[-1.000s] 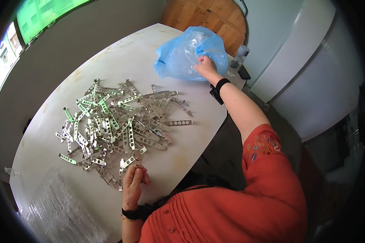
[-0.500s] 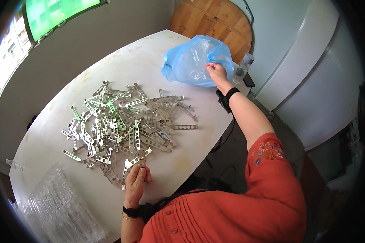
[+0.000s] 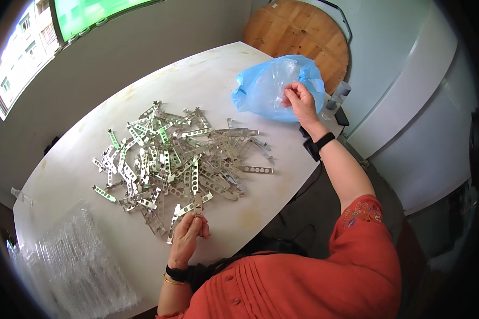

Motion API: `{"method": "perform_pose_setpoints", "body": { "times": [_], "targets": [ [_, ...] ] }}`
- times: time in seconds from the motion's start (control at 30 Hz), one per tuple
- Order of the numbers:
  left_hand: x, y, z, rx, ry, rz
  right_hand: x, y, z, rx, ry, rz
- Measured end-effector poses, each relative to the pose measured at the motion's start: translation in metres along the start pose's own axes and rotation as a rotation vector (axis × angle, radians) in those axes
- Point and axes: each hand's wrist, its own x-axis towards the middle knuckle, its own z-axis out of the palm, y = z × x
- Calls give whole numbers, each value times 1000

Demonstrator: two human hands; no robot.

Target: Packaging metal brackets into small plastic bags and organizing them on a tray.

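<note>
One perforated metal strip (image 3: 198,203), in your left hand (image 3: 190,234): gripped by its near end between thumb and fingers, at the near edge of the heap of metal strips (image 3: 195,175); held so, probably, to leave the far part exposed. Long axis: away from you, free end toward the heap; exact tilt cannot be told.

One blue plastic bag (image 3: 266,109), far right of the table (image 3: 213,80), presumably for easy right-hand reach. Your right hand (image 3: 302,103): over it, thumb and fingertips drawn together; anything pinched cannot be told.

One clear-plastic-wrapped batch (image 3: 85,260), near left, seemingly kept separate from the heap.
</note>
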Motion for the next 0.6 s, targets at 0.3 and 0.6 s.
{"method": "perform_pose_setpoints", "body": {
  "times": [0.3, 0.6],
  "targets": [
    [-2, -2, -5, -111, -36, 25, -113, -112, 47, -215, -553, -183],
    [-5, -3, -6, -276, -83, 51, -179, -132, 78, -336, -926, -403]
  ]
}}
